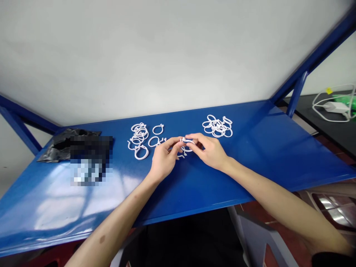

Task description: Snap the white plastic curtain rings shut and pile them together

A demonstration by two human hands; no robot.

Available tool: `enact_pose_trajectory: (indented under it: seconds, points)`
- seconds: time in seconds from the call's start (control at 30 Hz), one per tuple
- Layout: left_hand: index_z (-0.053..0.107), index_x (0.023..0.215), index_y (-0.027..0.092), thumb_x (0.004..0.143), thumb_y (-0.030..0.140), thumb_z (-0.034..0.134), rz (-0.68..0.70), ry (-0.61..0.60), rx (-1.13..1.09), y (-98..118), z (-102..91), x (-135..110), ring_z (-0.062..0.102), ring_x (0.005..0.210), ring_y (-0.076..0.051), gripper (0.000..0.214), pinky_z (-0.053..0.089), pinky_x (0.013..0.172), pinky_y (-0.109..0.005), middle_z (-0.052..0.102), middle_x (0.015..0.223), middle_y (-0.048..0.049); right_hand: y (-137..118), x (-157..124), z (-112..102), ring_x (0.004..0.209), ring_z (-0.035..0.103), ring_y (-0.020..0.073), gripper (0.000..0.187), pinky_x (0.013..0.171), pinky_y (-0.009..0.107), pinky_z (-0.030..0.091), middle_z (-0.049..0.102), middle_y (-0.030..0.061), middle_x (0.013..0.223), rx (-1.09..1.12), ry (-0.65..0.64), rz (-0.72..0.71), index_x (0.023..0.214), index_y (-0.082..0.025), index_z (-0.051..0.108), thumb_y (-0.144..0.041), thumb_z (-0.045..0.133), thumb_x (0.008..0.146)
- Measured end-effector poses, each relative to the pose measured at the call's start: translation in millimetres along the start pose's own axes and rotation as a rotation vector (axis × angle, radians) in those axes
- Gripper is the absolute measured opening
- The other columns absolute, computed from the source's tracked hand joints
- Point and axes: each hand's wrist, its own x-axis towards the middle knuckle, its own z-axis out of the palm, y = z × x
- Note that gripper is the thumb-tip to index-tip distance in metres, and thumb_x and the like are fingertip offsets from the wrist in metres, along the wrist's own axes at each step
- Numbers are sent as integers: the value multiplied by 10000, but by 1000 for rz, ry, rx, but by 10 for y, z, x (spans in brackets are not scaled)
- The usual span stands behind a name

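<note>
The left hand (164,157) and right hand (213,151) finger-pinch a slim white plastic loop (190,141); the left loop pile (141,134) and right loop pile (218,129) suggest midway.

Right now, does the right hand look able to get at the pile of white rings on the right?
Probably yes: though the right hand holds a white ring, nothing visible blocks its way to the pile just beyond.

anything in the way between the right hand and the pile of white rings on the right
Nothing visible: only blue table shows between the right hand, which holds a white ring, and the pile of white rings just beyond.
</note>
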Motion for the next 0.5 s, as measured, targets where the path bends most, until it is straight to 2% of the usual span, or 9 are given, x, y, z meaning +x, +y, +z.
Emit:
enact_pose_trajectory:
  seconds: [0.13,0.3,0.5]
  points:
    - [804,974,209,859,453,705,24,27,-12,-5,0,-25,679,732,-182,287,542,564,-269,791,1015,-74,-34,-4,10,776,727,159,192,720,278,568,786,31,916,14,3,-58,1021,-223,720,-313,552,1039]
    - [817,989,233,889,380,667,61,61,79,-125,42,-85,697,793,-215,233,559,645,-311,798,958,-66,11,-20,26,834,738,181,209,762,313,591,794,49,946,-22,-35,-173,1026,-214,735,-275,537,1044]
    - [816,994,236,914,385,644,121,67,134,-203,45,-103,647,691,-186,241,517,648,-292,744,776,-36,49,-66,64,771,695,190,299,694,327,565,776,67,864,-183,-93,-220,1040,-203,747,-309,469,1071]
